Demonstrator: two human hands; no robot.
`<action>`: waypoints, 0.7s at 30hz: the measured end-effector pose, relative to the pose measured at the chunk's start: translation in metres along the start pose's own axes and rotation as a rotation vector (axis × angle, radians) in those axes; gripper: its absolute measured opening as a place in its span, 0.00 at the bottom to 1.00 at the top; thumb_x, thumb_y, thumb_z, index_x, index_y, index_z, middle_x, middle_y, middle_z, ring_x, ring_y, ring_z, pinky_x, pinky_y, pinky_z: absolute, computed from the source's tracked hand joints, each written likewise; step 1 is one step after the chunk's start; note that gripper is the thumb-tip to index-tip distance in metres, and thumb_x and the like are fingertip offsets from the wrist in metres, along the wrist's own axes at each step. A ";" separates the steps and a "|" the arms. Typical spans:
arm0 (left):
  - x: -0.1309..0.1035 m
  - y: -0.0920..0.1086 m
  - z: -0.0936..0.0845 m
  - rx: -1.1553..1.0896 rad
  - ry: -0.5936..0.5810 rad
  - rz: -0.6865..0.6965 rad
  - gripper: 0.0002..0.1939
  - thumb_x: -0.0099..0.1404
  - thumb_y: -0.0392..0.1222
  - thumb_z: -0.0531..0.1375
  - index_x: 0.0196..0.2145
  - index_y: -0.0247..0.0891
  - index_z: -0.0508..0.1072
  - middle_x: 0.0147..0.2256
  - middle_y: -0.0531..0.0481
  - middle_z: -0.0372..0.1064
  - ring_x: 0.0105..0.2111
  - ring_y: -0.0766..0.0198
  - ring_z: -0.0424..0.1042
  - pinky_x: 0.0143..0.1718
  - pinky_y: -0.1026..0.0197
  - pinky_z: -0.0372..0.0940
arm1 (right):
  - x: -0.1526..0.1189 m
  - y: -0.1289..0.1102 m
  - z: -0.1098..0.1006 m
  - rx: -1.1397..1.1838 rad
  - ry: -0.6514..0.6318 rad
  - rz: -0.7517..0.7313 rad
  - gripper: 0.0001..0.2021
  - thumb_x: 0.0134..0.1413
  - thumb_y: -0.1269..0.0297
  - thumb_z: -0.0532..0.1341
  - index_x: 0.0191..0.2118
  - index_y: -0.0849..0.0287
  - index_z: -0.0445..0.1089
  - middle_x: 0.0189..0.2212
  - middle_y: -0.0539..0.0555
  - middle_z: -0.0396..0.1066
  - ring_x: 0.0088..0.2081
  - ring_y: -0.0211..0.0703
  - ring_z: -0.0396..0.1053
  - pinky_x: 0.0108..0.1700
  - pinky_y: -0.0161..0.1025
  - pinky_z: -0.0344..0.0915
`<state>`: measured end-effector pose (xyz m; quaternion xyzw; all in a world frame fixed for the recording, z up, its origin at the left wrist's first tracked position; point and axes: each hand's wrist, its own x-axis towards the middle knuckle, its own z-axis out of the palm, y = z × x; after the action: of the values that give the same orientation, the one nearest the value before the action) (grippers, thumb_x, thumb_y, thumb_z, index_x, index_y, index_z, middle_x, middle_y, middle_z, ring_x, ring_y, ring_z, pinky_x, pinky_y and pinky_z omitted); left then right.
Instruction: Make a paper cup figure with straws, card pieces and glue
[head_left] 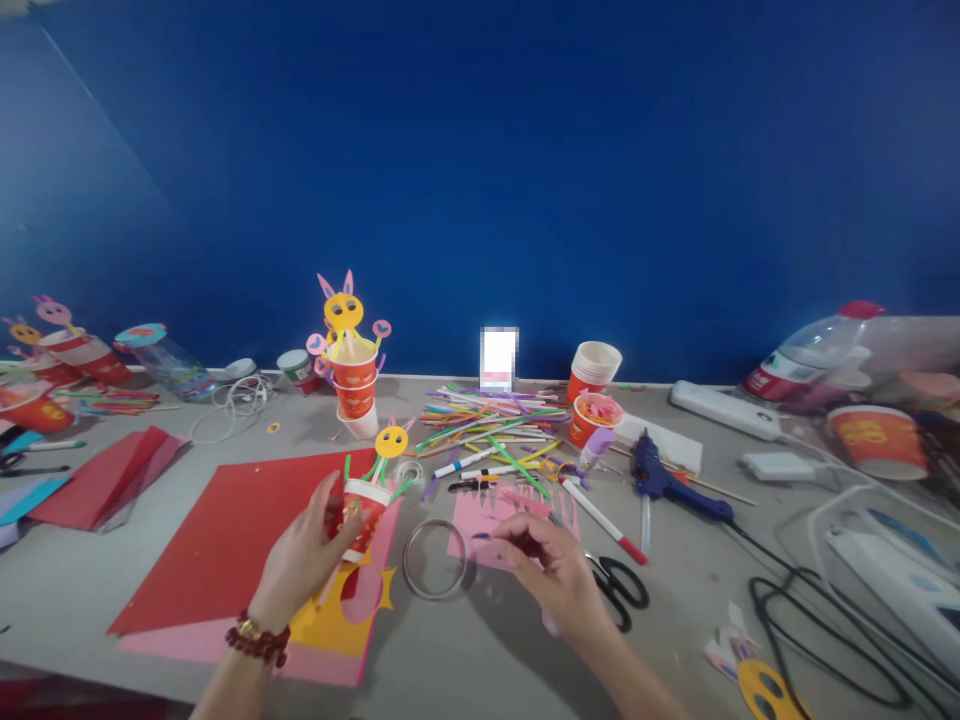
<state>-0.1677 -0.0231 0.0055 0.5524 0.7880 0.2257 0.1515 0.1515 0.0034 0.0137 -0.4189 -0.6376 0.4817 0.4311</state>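
My left hand (315,545) is closed around a red paper cup (369,492) with a white rim, above sheets of coloured paper. A yellow paper face (391,441) with pink ears rises from the cup, and green strips stick out at its sides. My right hand (551,565) pinches a small dark purplish piece (481,536) between thumb and fingertips; its exact kind is too small to tell. Between the hands a roll of tape (435,560) lies on the table. Beneath my right hand are pink cut paper (469,515) and black-handled scissors (621,585), partly hidden.
A pile of coloured pipe cleaners (495,415) lies at the back centre. Stacked decorated cups (354,385) stand behind my left hand. To the right are a blue glue gun (675,485) with a black cord, a red-capped marker (604,520) and a power strip (724,410).
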 end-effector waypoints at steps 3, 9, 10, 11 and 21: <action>-0.008 0.004 -0.001 -0.284 0.043 0.024 0.34 0.63 0.59 0.58 0.62 0.43 0.59 0.51 0.43 0.73 0.50 0.49 0.74 0.49 0.50 0.69 | 0.001 0.000 0.000 0.122 -0.014 0.018 0.09 0.55 0.58 0.66 0.30 0.58 0.75 0.25 0.51 0.70 0.26 0.39 0.63 0.29 0.34 0.58; -0.039 0.037 0.009 -1.020 -0.094 -0.128 0.39 0.53 0.56 0.69 0.59 0.40 0.66 0.58 0.42 0.69 0.56 0.43 0.69 0.48 0.56 0.73 | 0.005 -0.010 -0.007 0.482 0.060 0.093 0.12 0.46 0.56 0.73 0.28 0.57 0.75 0.28 0.51 0.68 0.29 0.39 0.63 0.30 0.33 0.59; -0.042 0.048 0.014 -1.085 -0.122 -0.164 0.41 0.51 0.55 0.70 0.59 0.40 0.66 0.58 0.41 0.69 0.56 0.42 0.69 0.48 0.56 0.73 | 0.006 -0.014 -0.010 0.518 0.091 0.078 0.12 0.45 0.56 0.74 0.27 0.58 0.75 0.28 0.51 0.68 0.30 0.40 0.63 0.31 0.33 0.59; -0.046 0.059 0.020 -1.144 -0.127 -0.178 0.42 0.50 0.54 0.71 0.60 0.41 0.65 0.59 0.42 0.68 0.57 0.42 0.69 0.48 0.56 0.73 | 0.006 -0.019 -0.014 0.552 0.125 0.064 0.12 0.45 0.57 0.74 0.25 0.58 0.74 0.29 0.51 0.68 0.32 0.40 0.63 0.32 0.33 0.60; -0.065 0.133 0.089 -1.347 -0.201 -0.086 0.49 0.49 0.55 0.72 0.63 0.41 0.57 0.51 0.38 0.74 0.48 0.43 0.76 0.49 0.50 0.72 | 0.007 -0.036 -0.031 0.854 0.337 0.060 0.15 0.45 0.62 0.74 0.22 0.59 0.68 0.34 0.50 0.66 0.31 0.37 0.63 0.34 0.34 0.62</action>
<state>0.0045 -0.0290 -0.0018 0.3239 0.4790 0.6083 0.5437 0.1742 0.0115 0.0553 -0.2944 -0.2907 0.6386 0.6488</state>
